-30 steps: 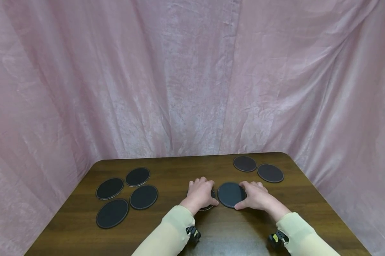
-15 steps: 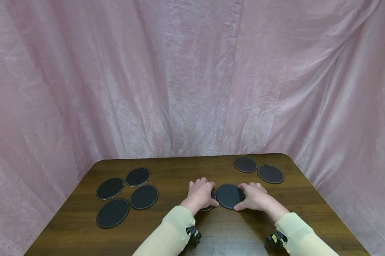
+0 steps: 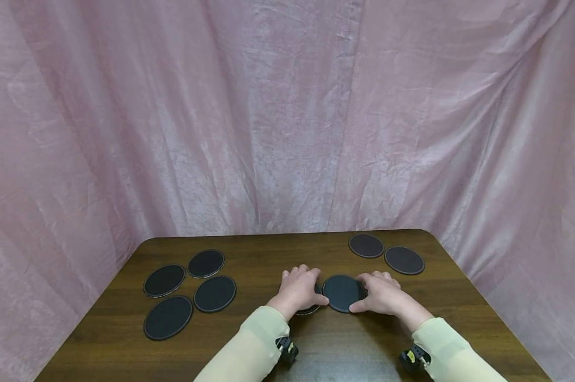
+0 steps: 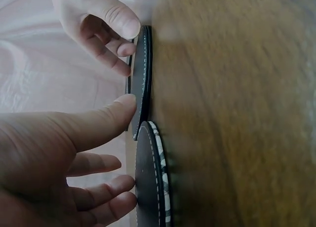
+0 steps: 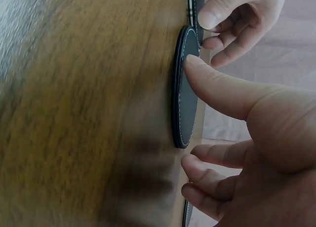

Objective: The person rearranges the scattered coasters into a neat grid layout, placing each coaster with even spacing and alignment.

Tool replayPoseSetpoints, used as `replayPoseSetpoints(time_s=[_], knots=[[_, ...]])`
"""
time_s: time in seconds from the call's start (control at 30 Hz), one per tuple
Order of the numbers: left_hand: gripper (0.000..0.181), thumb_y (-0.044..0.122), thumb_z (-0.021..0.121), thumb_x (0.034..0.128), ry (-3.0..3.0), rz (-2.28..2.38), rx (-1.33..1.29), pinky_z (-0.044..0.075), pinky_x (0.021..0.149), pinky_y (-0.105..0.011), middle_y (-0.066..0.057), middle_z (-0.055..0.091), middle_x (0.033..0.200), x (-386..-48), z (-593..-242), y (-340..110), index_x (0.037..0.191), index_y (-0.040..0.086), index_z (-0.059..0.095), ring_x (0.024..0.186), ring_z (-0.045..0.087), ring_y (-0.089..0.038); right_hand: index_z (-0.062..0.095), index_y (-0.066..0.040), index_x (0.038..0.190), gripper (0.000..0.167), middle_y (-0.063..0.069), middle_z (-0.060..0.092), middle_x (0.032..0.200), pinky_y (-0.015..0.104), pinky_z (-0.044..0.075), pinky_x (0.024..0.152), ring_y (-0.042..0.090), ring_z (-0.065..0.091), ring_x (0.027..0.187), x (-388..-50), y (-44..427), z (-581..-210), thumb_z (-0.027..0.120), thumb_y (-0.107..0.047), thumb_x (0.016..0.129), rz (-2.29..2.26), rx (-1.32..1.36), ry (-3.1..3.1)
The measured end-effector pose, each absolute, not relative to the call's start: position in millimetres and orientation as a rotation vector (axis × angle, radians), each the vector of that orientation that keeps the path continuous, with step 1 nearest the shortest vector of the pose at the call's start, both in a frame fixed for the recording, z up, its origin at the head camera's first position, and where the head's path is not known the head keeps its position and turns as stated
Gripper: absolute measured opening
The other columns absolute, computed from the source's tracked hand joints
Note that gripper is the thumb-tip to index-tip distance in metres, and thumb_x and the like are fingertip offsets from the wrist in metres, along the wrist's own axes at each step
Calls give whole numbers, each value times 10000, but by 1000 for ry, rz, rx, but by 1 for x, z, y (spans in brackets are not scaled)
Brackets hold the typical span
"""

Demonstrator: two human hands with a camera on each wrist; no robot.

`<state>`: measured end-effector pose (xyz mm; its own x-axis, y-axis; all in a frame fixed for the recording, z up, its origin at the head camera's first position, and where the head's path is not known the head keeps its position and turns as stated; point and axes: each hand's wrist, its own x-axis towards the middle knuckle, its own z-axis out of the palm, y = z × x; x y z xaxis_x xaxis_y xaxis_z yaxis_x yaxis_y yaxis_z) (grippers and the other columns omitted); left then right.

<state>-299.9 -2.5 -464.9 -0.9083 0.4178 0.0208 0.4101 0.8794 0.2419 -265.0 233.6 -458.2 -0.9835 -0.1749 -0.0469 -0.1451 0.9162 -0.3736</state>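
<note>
Two round dark leather coasters with pale stitching lie side by side, edges meeting or nearly so, in the middle of the table. My left hand (image 3: 299,291) covers most of the left coaster (image 4: 149,180), which shows a black-and-white plaid edge; its loose fingertips lie at the top face and its thumb reaches toward the other coaster. At the right coaster (image 3: 343,293), my right hand (image 3: 382,293) has its thumb (image 5: 195,64) on the near rim and its fingers (image 5: 192,172) spread along the outer side. Both coasters lie flat.
Several more coasters (image 3: 168,318) form a loose group on the left of the wooden table (image 3: 125,355). Two others (image 3: 404,260) lie at the back right. A pink curtain (image 3: 287,116) hangs behind the table's far edge. A small camera (image 3: 286,349) is on each wrist.
The right coaster has slid slightly left, toward the left coaster, with my right hand moving along. My left hand has stayed nearly in place.
</note>
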Motion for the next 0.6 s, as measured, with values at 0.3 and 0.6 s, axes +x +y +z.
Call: replayPoseSetpoints(time_s=[0.3, 0.6], knots=[[713, 539, 883, 930, 3054, 402, 655, 448, 1028, -524, -135, 660, 1407, -304, -455, -2, 1485, 133, 697, 1286, 600, -354, 584, 58, 1525, 946, 307, 570, 1436, 780, 371, 1086, 552, 499, 1316, -274, 247, -466, 891, -570, 888, -596, -287, 3070], [757, 554, 789, 1006, 3031, 457, 642, 347, 1204, -636, -166, 421, 1724, -316, -450, 6, 1602, 137, 580, 1582, 385, -401, 454, 25, 1642, 981, 330, 417, 1656, 867, 188, 1159, 603, 302, 1542, -283, 256, -469, 826, -573, 958, -592, -302, 3119]])
